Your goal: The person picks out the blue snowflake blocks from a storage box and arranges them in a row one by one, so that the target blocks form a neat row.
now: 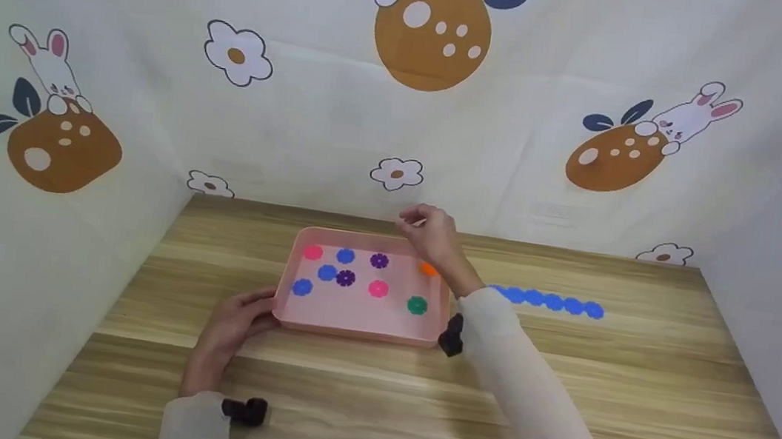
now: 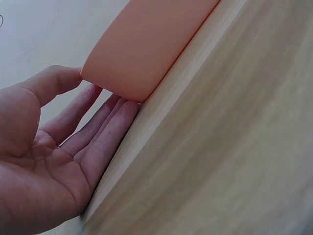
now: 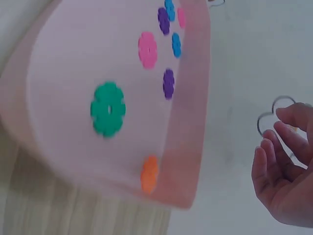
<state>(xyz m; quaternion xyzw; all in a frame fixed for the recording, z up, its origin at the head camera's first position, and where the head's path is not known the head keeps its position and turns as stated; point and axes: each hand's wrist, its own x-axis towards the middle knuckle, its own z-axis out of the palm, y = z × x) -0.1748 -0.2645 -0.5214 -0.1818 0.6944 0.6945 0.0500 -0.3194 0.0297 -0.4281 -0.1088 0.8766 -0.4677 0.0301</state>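
A shallow pink tray (image 1: 349,317) holds several flower-shaped plastic discs, among them a green disc (image 3: 108,109), an orange disc (image 3: 149,174) and a pink disc (image 1: 378,289). My left hand (image 1: 234,321) touches the tray's left side. In the left wrist view, its extended fingers (image 2: 105,132) rest against the outer wall (image 2: 142,49), and the hand lies low by the table. Over the tray's back right edge, my right hand (image 1: 432,233) hangs in the air with loosely bent fingers. Nothing shows between its thumb and fingers in the right wrist view.
A row of overlapping blue discs (image 1: 554,302) lies on the wooden table (image 1: 353,409) right of the tray; my right forearm hides its left end. A patterned cloth backdrop (image 1: 298,126) stands behind and at both sides.
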